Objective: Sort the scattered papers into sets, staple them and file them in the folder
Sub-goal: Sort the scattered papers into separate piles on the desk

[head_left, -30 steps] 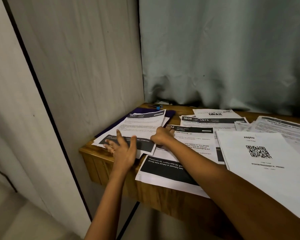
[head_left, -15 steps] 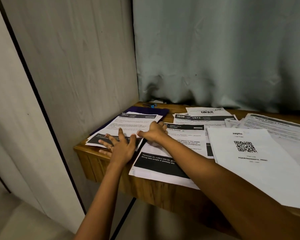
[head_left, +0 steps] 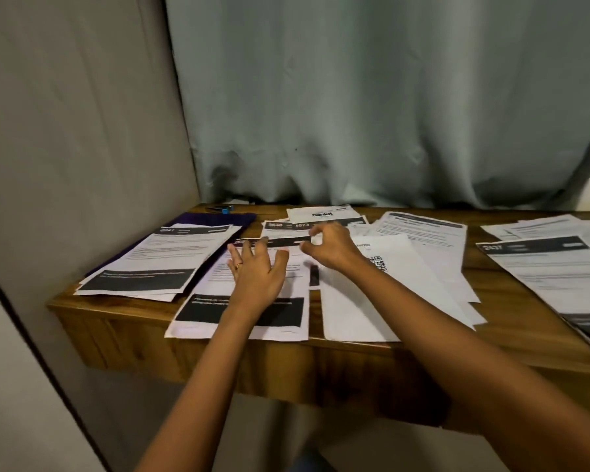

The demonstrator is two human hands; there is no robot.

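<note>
At the centre of the worktop (head_left: 511,308), both hands have left the left-hand stack (head_left: 157,260) and are now over the centre sheet (head_left: 252,313).

- The left hand (head_left: 258,272) is wide, with its fingers straight and spread above the upper half of that sheet. Contact with the paper cannot be confirmed.
- The right hand (head_left: 327,248) is narrow, with thumb and fingers curved toward each other at the sheet's dark header band. Whether it already pinches the paper cannot be told.

The left-hand stack, which both hands were touching a second ago, now lies released on the purple folder (head_left: 218,219). Its top sheet is headed 2641. This indicates that one set is gathered and that selection of the next sheet has begun.

Unsorted papers remain around the hands:
- the QR-code sheet (head_left: 372,301), just right of the centre sheet;
- the sheet numbered 3638 (head_left: 280,225) and the blinkit sheet (head_left: 321,214), both behind it;
- a further stack headed 2437 (head_left: 542,264), well apart at the right.

A small blue-and-dark item (head_left: 220,209), possibly the stapler, lies at the rear by the folder. No stapling or filing is evident, so the task is judged to be at an early stage.
</note>
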